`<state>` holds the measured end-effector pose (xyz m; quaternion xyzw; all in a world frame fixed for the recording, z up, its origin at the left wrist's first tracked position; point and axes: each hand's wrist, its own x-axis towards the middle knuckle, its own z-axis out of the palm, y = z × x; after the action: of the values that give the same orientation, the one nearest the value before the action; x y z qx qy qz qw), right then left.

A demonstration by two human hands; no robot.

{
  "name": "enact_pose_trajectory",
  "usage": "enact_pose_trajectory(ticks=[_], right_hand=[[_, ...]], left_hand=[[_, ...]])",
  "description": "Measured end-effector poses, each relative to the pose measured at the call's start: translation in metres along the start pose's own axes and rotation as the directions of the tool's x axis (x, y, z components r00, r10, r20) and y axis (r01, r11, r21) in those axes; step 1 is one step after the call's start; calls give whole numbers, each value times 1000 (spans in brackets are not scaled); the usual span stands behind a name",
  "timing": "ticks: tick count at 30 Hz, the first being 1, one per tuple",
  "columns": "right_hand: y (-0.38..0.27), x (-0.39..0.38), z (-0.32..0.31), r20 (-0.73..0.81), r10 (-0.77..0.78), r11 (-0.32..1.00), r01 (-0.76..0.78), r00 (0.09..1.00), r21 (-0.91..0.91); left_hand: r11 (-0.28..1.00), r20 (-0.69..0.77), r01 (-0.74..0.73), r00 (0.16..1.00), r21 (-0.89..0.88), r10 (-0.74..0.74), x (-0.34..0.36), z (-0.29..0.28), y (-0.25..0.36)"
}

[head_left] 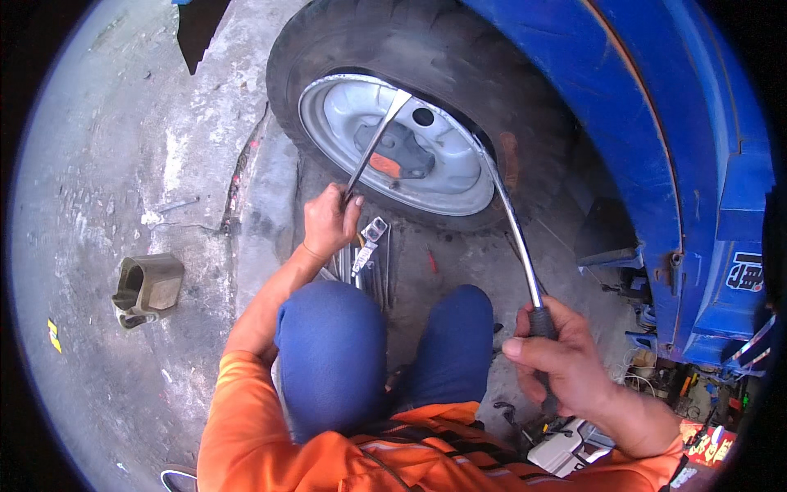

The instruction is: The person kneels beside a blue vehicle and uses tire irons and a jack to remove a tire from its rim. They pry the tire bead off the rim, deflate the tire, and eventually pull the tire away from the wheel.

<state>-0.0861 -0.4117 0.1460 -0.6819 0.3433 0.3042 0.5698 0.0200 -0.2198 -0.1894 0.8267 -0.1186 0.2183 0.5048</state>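
A large black tyre point(393, 41) on a grey steel wheel rim point(340, 107) stands upright in front of my knees. My left hand point(329, 220) is closed round a flat-ended tyre lever point(379, 138), whose wide tip meets the upper lip of the rim. In my right hand point(561, 353) is the black grip of a long curved pry bar point(515, 220). Its far end reaches the rim's right edge, between tyre and metal; the very tip is hidden. An orange patch point(385, 165) shows on the grey hub in the wheel's middle.
Blue vehicle bodywork point(623, 123) curves over the tyre on the right. Several metal tools point(373, 262) lie on the concrete by my left knee. A cut-open plastic container point(149, 287) stands at left. Cables, boxes and a whitish case point(566, 447) crowd the lower right.
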Motion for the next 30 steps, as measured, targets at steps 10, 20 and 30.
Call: enact_pose_trajectory(ticks=[10, 20, 30], right_hand=[[53, 19, 58, -161, -179, 954, 211, 971, 212], [99, 71, 123, -195, -454, 771, 493, 870, 403], [179, 289, 169, -479, -774, 517, 850, 414, -101]], left_hand=[[992, 9, -121, 993, -34, 122, 1, 3, -1], [999, 76, -51, 996, 1, 51, -3, -16, 21], [996, 193, 6, 981, 91, -24, -5, -35, 33]])
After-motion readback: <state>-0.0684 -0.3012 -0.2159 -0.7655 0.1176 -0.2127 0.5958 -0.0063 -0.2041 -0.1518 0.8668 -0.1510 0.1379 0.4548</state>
